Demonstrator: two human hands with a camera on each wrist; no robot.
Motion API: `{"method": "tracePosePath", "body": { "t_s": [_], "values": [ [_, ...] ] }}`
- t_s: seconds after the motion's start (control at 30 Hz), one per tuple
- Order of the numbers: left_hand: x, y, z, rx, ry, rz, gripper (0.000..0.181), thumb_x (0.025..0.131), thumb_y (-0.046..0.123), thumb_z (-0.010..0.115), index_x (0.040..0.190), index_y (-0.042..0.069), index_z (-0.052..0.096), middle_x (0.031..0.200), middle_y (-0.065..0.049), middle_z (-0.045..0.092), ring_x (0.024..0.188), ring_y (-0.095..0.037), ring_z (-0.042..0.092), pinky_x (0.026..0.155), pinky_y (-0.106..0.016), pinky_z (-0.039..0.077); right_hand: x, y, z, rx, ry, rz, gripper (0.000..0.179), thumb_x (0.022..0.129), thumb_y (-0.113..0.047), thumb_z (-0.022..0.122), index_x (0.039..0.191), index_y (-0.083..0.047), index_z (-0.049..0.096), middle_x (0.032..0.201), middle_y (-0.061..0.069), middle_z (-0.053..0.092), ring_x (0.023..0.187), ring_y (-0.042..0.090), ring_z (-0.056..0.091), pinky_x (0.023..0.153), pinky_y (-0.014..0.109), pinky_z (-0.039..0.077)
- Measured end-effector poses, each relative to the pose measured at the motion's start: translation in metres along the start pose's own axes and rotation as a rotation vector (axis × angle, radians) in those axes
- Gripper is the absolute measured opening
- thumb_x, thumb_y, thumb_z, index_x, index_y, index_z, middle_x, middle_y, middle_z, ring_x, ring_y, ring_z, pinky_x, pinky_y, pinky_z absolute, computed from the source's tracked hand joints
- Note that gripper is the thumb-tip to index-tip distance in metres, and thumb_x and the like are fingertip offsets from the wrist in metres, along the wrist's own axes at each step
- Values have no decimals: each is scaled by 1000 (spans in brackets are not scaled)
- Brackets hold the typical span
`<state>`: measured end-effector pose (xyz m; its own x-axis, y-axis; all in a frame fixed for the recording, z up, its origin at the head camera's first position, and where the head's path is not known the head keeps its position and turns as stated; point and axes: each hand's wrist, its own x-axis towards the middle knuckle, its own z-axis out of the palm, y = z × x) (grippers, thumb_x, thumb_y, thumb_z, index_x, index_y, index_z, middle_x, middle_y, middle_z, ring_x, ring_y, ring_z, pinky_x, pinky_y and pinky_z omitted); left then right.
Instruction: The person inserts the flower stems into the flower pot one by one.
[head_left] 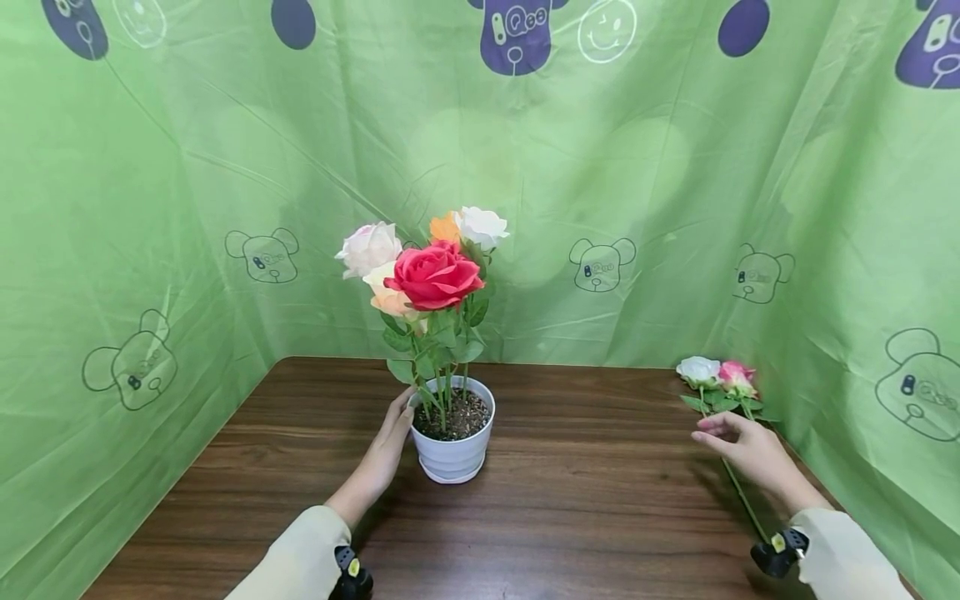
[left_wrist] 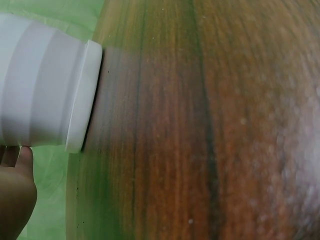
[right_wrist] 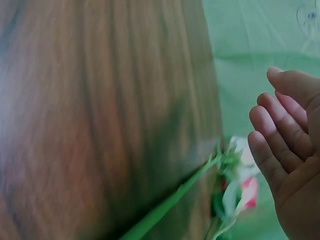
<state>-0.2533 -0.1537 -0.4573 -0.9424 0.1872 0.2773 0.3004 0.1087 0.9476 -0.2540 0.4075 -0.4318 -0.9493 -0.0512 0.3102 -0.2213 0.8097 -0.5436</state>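
Observation:
Near the middle of the table a white pot (head_left: pixel 452 457) of dark soil holds several artificial roses, with a red rose (head_left: pixel 435 277) in front. My left hand (head_left: pixel 392 433) rests against the pot's left side with fairly straight fingers. The left wrist view shows fingertips touching the white pot (left_wrist: pixel 42 85). At the right, a white rose (head_left: pixel 699 370) and a pink rose (head_left: pixel 737 377) lie on the table with leafy green stems. My right hand (head_left: pixel 746 450) hovers by these stems, fingers loosely bent and nothing held. In the right wrist view its fingers (right_wrist: pixel 272 122) are apart from the stem (right_wrist: pixel 167 205).
The brown wooden table (head_left: pixel 585 500) is bordered at the back and sides by a green curtain (head_left: pixel 570 183) with bear prints. The two lying roses are close to the table's right edge.

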Motion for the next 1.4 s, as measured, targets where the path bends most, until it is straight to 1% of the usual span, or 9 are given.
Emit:
{"method": "tracePosePath", "body": {
  "t_s": [0.13,0.23,0.37,0.57,0.7,0.8,0.97,1.23,1.4],
  "values": [
    [0,0,0,1,-1,-2,51,112,34,26,159,13,19,163,-19,14,149,-35,12,114,-60,21,-6,19,-2,-26,-13,39,37,92,-34,75,112,-3,69,98,8,73,82,3,61,71,31,48],
    [0,0,0,2,-2,-5,52,112,34,25,159,14,18,163,-19,14,149,-35,11,115,-60,21,-9,29,-3,-48,-37,52,39,92,-34,74,113,-1,69,99,11,74,86,13,65,77,42,50],
    [-1,0,0,-2,-3,-7,52,112,34,25,159,14,17,163,-20,13,149,-35,11,115,-61,20,-13,41,-3,-59,-85,88,44,94,-35,73,116,1,68,101,13,75,95,27,67,84,55,49],
    [0,0,1,-8,-2,-5,51,112,34,24,159,14,17,163,-21,15,149,-35,12,114,-62,20,-18,51,-4,-87,-104,139,48,93,-40,72,117,1,68,101,13,75,99,32,65,79,50,49],
    [0,0,0,-7,-2,-9,51,112,35,24,159,15,17,163,-20,14,149,-35,11,115,-61,20,-17,52,-6,-94,-128,165,50,92,-41,73,116,3,67,98,11,75,92,27,67,76,46,49],
    [0,0,0,-8,-4,-9,51,112,35,24,159,14,17,163,-20,14,149,-35,11,115,-61,20,-17,53,-8,-81,-165,202,54,92,-40,73,118,7,65,95,10,75,80,21,65,69,39,49],
    [1,0,0,-4,-3,-8,51,112,35,24,159,15,17,163,-20,14,149,-35,11,115,-61,20,-17,53,-9,-31,-200,255,55,93,-36,72,120,10,61,95,13,75,69,18,62,59,34,47],
    [1,-1,0,-5,-8,-12,52,112,35,25,159,14,17,163,-19,12,149,-36,11,115,-61,20,-14,50,-9,-8,-242,335,53,93,-33,70,123,9,63,93,11,72,71,19,65,62,36,52],
    [1,-2,0,-8,-8,-12,52,112,35,24,159,15,16,163,-20,12,149,-37,11,114,-61,20,-14,51,-9,17,-247,356,46,95,-31,68,117,9,68,96,14,73,73,19,67,64,36,56]
  ]
}}
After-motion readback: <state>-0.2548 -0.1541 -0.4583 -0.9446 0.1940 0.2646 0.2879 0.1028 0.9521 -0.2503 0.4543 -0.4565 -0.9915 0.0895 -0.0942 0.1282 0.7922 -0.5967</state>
